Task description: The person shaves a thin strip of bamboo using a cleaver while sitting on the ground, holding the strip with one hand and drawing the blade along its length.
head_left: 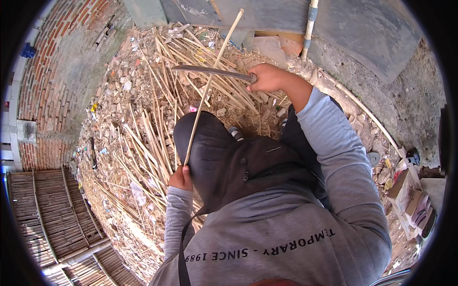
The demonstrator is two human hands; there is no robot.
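My left hand (181, 178) is closed round the lower end of a long, pale bamboo strip (206, 88), which slants up and away across my left knee. In my right hand (267, 77) is the handle of a machete (212, 71), held out past my knees. Its long dark blade points left and crosses the strip well above my left hand; whether the two touch I cannot tell. Beneath the blade lies a heap of similar bamboo strips (229, 88) on the ground. More loose strips (150, 138) are spread beside my left leg.
Rubble and litter (119, 90) cover the ground. On the left rises a brick wall (47, 95), with a slatted bamboo panel (47, 209) below it. Grey sheets (362, 33) and a pole (310, 28) stand ahead. At the right are a wooden box (403, 190) and sandals (420, 209).
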